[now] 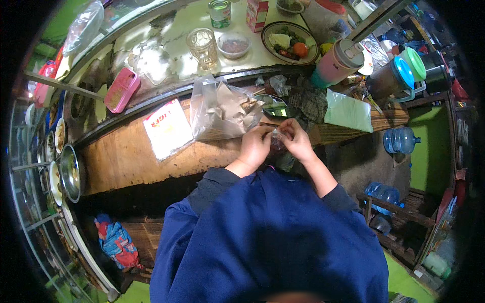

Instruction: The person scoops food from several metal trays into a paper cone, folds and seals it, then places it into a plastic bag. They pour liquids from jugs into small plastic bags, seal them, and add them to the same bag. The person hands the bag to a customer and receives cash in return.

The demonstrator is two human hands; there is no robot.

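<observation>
Close in front of my body, my left hand [257,146] and my right hand [297,142] pinch the gathered top of a small clear plastic bag [276,147]. Something dark reddish shows inside it; what it is I cannot tell. Just beyond my left hand, a larger clear plastic bag [202,113] stands on the wooden counter [113,163]. Brown paper [231,102] lies open-edged inside that bag. A flat white plastic packet [168,127] with red print is left of it. Behind my right hand lies a dark checked cloth [308,102].
On the upper shelf are a glass mug [201,47], a tin can [219,14] and a plate of vegetables [290,43]. A pink tumbler [335,64], a blue-lidded jug [392,77] and a pale green packet [348,110] stand or lie rightward. A metal bowl [72,172] is at left.
</observation>
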